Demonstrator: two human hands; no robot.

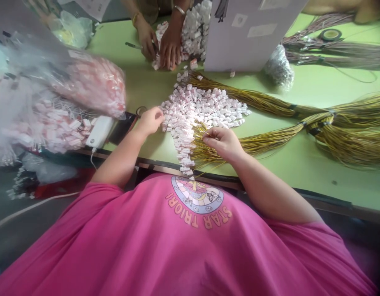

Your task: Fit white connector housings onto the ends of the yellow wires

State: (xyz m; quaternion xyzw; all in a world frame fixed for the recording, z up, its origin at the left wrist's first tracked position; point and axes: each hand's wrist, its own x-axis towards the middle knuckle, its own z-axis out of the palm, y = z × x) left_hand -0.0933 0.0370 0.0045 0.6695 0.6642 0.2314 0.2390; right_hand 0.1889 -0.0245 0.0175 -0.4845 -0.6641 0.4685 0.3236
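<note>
A heap of small white plastic connector housings (205, 105) lies on the green table in front of me. My left hand (151, 120) is at the heap's left edge, thumb and fingers drawn together; whatever they may hold is too small to make out. On the other side, my right hand (225, 143) pinches thin wire at the loose end of a yellow-and-dark wire bundle (267, 137). Wire ends fan out under and left of that hand, against a row of white housings (185, 152). A second wire bundle (254, 96) runs behind the heap.
Bags of pinkish-white parts (94, 82) crowd the left, beside a white power strip (100, 130). A grey box (245, 41) stands across the table. Another person's hands (165, 45) work at the far side. A tape roll (331, 34) lies far right.
</note>
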